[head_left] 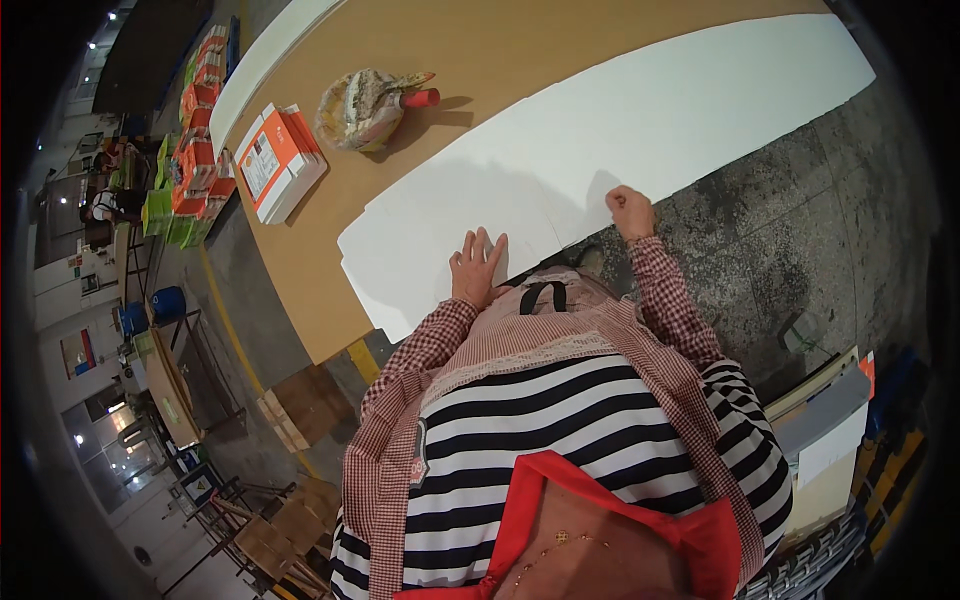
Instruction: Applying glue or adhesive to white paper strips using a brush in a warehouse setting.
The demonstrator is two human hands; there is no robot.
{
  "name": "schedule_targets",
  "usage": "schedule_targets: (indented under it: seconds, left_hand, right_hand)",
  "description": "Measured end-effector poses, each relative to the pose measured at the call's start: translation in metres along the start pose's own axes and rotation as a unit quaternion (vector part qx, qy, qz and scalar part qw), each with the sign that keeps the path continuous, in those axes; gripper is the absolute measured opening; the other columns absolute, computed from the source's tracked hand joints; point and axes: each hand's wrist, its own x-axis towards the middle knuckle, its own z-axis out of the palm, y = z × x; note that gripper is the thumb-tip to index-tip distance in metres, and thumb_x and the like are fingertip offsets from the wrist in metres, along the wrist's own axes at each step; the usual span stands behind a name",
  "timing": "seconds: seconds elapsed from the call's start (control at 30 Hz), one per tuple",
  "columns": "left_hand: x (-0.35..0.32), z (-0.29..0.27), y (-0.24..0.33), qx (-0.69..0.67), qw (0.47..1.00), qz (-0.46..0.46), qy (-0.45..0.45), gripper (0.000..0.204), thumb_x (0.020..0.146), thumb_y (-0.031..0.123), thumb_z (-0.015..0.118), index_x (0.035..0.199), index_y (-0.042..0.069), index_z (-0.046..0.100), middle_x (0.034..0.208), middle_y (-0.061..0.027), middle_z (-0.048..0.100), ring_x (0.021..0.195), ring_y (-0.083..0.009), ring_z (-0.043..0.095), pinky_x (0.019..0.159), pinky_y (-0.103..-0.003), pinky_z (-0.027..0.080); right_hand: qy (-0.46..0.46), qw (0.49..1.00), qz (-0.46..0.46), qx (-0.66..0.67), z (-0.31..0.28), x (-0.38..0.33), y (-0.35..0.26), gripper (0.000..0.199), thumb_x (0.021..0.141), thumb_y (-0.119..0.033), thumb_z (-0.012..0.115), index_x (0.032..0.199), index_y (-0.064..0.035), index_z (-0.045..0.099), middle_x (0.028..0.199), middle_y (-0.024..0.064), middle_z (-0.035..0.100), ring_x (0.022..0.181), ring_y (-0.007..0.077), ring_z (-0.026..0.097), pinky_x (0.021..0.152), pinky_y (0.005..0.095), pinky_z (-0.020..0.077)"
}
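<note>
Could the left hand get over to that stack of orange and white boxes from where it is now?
Probably yes, with a stretch: the left hand lies flat on the white sheet, and only bare brown tabletop lies between it and the boxes.

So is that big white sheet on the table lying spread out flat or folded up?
Spread flat: the white sheet lies along the brown table, left hand flat on it.

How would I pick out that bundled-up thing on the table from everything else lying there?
Start at the brown table and the long white sheet under both hands. Beyond the sheet's far edge sits a crumpled, plastic-wrapped bundle beside a stack of orange and white boxes. It is the only rounded, lumpy thing, with a red cap poking out.
</note>
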Motion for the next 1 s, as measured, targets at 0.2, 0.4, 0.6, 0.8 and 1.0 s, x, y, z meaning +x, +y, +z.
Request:
schedule_targets:
  seconds: [0.2, 0.4, 0.6, 0.8, 1.0]
  left_hand:
    - [-0.014, 0.006, -0.016, 0.017, 0.999, -0.033, 0.017, 0.108, 0.058, 0.053, 0.078, 0.145, 0.022, 0.023, 0.146, -0.0224, 0.025, 0.135, -0.0384, 0.024, 0.092, -0.058, 0.033]
    - [-0.008, 0.035, -0.009, 0.051, 0.99, 0.019, 0.131, 0.096, 0.061, 0.042, 0.075, 0.142, 0.019, 0.028, 0.14, -0.0258, 0.031, 0.128, -0.0397, 0.036, 0.082, -0.056, 0.041]
    - [-0.028, 0.045, -0.015, 0.013, 0.993, -0.021, 0.112, 0.096, 0.066, 0.035, 0.075, 0.144, 0.019, 0.021, 0.145, -0.0248, 0.023, 0.134, -0.04, 0.026, 0.086, -0.057, 0.038]
    - [-0.017, 0.023, -0.014, 0.006, 0.997, 0.014, 0.074, 0.1, 0.066, 0.034, 0.076, 0.145, 0.018, 0.017, 0.146, -0.0248, 0.021, 0.135, -0.0411, 0.023, 0.09, -0.058, 0.037]
    - [-0.021, 0.011, -0.017, -0.026, 0.999, 0.022, 0.03, 0.106, 0.062, 0.038, 0.078, 0.145, 0.019, 0.015, 0.146, -0.0247, 0.02, 0.134, -0.0414, 0.023, 0.09, -0.058, 0.038]
  right_hand:
    - [-0.027, 0.995, -0.033, -0.087, 0.027, 0.002, -0.016, 0.034, 0.079, -0.029, 0.065, 0.1, -0.0032, 0.065, 0.095, 0.0142, 0.066, 0.088, 0.0304, 0.063, 0.077, 0.0403, 0.0497]
    - [-0.052, 0.993, -0.042, -0.093, 0.025, 0.018, 0.043, 0.031, 0.074, -0.029, 0.072, 0.085, -0.001, 0.065, 0.082, 0.0154, 0.063, 0.077, 0.0268, 0.06, 0.072, 0.038, 0.0481]
    - [-0.166, 0.971, 0.087, 0.148, 0.014, 0.02, -0.004, 0.036, 0.085, -0.027, 0.063, 0.065, 0.0004, 0.05, 0.058, 0.0055, 0.051, 0.059, 0.0175, 0.053, 0.055, 0.0328, 0.0432]
    - [-0.077, 0.976, -0.186, -0.086, 0.031, 0.041, 0.036, 0.039, 0.092, -0.025, 0.054, 0.067, 0.0017, 0.04, 0.056, 0.0125, 0.039, 0.052, 0.0211, 0.035, 0.052, 0.0376, 0.0324]
    - [-0.06, 0.967, -0.168, -0.182, 0.038, 0.041, 0.032, 0.039, 0.091, -0.026, 0.054, 0.067, 0.0019, 0.041, 0.058, 0.0148, 0.037, 0.053, 0.025, 0.036, 0.053, 0.039, 0.0339]
